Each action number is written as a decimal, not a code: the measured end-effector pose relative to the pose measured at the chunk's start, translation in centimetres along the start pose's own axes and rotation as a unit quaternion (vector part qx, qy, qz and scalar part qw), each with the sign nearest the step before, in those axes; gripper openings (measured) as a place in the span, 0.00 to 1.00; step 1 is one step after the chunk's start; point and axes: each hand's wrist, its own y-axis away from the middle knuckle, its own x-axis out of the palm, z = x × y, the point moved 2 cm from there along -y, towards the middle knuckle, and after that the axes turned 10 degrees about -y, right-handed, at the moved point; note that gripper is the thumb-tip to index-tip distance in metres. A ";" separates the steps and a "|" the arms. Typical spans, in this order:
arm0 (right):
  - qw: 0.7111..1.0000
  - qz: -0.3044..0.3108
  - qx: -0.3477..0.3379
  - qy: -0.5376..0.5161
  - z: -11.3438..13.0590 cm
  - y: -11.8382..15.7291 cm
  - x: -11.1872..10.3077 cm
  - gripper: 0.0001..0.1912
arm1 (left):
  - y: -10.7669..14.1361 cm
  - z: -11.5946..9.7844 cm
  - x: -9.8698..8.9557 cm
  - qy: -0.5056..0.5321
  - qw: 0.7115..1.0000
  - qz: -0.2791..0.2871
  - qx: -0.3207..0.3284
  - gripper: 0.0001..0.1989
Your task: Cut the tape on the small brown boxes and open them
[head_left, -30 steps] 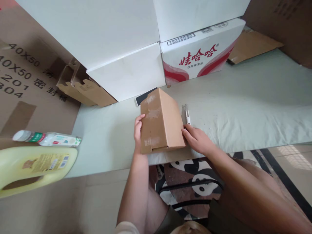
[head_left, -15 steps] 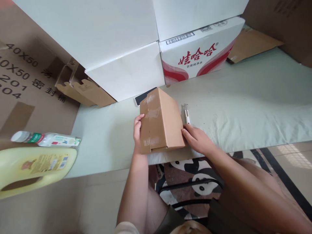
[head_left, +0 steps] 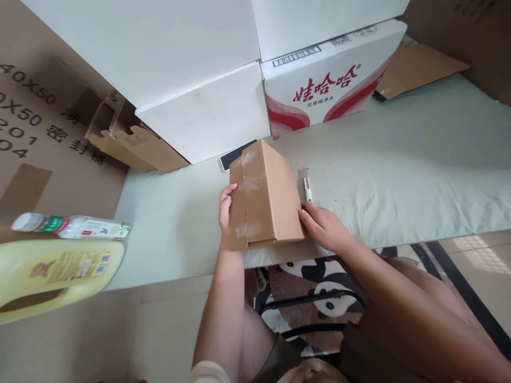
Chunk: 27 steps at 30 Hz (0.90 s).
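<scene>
A small brown cardboard box (head_left: 265,197) stands tilted at the front edge of the cloth-covered table, strips of clear tape on its left face. My left hand (head_left: 227,207) grips its left side, fingers curled on the edge. At the lower right corner my right hand (head_left: 321,223) holds the box, thumb and fingers pressed against it. Just beyond the right fingers lies a white utility knife (head_left: 307,186). A dark flat object with a white rim (head_left: 237,155) is partly hidden behind the box.
White cartons (head_left: 207,114) and a red-and-white carton (head_left: 319,90) line the back. At left are a clear bottle (head_left: 88,227), a yellow jug (head_left: 80,266) and a large brown carton (head_left: 24,186). Folded cardboard (head_left: 419,66) lies back right.
The camera view has shifted slightly. Both hands keep the same hold on the box, which has hardly moved.
</scene>
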 end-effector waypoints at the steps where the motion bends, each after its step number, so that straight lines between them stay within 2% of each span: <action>1: 1.000 -0.001 -0.001 0.001 0.0 0.0 0.0 0.18 | 0.0 0.0 0.0 0.001 1.000 -0.001 0.001 0.12; 9: 1.000 0.016 0.012 -0.001 0.1 0.0 -0.1 0.18 | 0.0 -0.1 0.2 0.005 1.000 -0.001 0.001 0.12; 20: 1.000 0.003 -0.006 0.001 -0.1 -0.2 -0.2 0.17 | 0.0 0.0 0.0 0.019 1.000 0.009 -0.007 0.12; 23: 1.000 -0.002 -0.003 -0.001 -0.2 -0.2 -0.1 0.18 | -0.1 0.1 -0.6 0.008 1.000 0.011 -0.003 0.13; 27: 0.999 -0.001 -0.013 -0.032 -0.1 -0.2 -0.1 0.20 | -0.8 0.4 -2.4 -0.033 0.999 -0.009 0.002 0.14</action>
